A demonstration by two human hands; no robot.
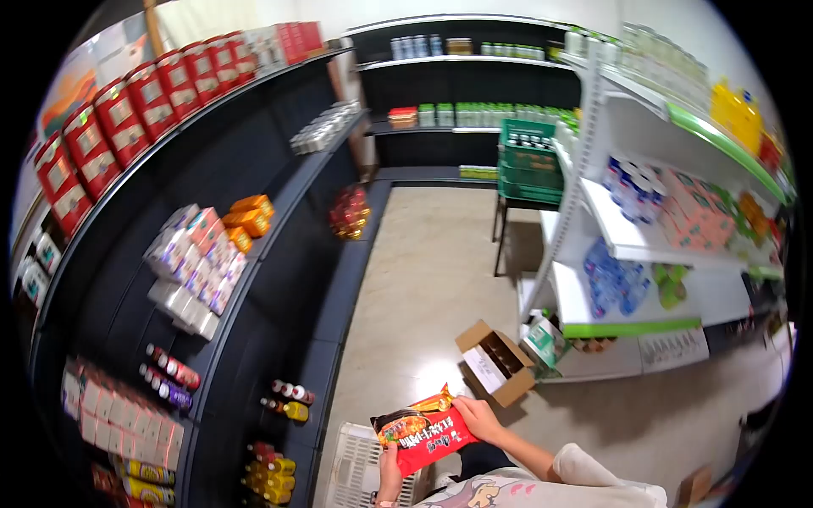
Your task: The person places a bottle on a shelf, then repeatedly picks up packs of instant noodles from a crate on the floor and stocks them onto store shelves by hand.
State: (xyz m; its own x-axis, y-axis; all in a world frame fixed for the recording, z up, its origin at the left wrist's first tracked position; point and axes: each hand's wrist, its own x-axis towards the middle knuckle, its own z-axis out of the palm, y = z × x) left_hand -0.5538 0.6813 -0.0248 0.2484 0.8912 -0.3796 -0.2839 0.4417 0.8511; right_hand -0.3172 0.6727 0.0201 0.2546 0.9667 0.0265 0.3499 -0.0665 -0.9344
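A red packet of instant noodles (430, 436), printed with a picture of a bowl of food and white lettering, is held in front of my body. My left hand (390, 471) grips its lower left edge. At the upper right end, my right hand (477, 418) has its fingers closed around the packet's edge. Below the packet, partly hidden by it and by my left hand, is a white plastic basket (350, 453) with slotted sides.
Dark shelves (326, 317) with boxes, bottles and red packages run along the left. A white shelf unit (584, 343) stands at the right. An open cardboard box (514, 391) lies on the floor. Farther back, green crates (532, 179) rest on a black-legged stand.
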